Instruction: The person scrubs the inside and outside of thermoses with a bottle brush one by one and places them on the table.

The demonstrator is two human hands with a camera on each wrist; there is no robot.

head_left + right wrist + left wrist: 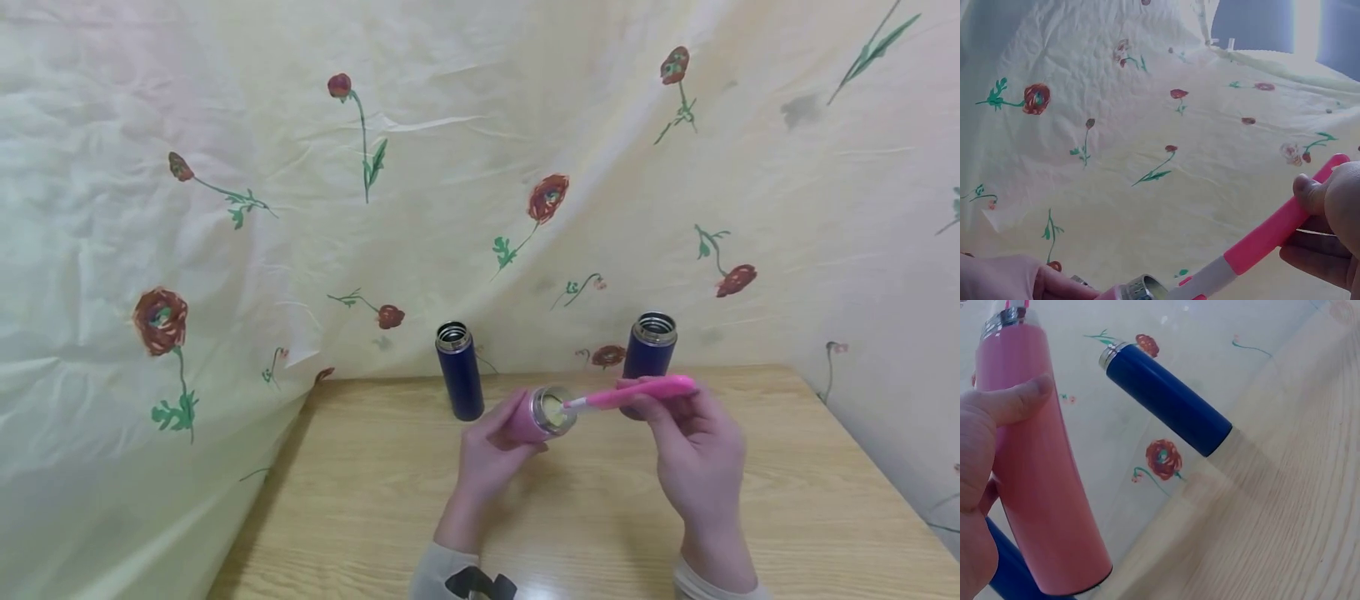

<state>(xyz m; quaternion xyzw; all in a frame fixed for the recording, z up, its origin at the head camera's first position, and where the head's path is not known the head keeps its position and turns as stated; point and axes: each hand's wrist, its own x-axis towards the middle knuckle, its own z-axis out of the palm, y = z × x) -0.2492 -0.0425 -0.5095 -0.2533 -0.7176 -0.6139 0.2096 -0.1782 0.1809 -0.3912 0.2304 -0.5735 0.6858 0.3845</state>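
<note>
My left hand [487,458] grips a pink flask [522,421] round its body, above the table, tilted with its open steel mouth facing up and right. In my right hand [708,450] is what looks like a bottle brush [645,390] with a pink handle and white neck. I hold it slantwise by the handle, thumb along it. Its neck meets the flask's mouth, and its far end is hidden there. In the right wrist view the white neck [1204,281] runs down to the metal rim [1147,289].
Two dark blue flasks stand without lids on the wooden table [360,500]: one [461,375] behind my left hand, the other [647,354] behind the brush and my right hand. A flowered cloth [450,208] hangs at the back and sides.
</note>
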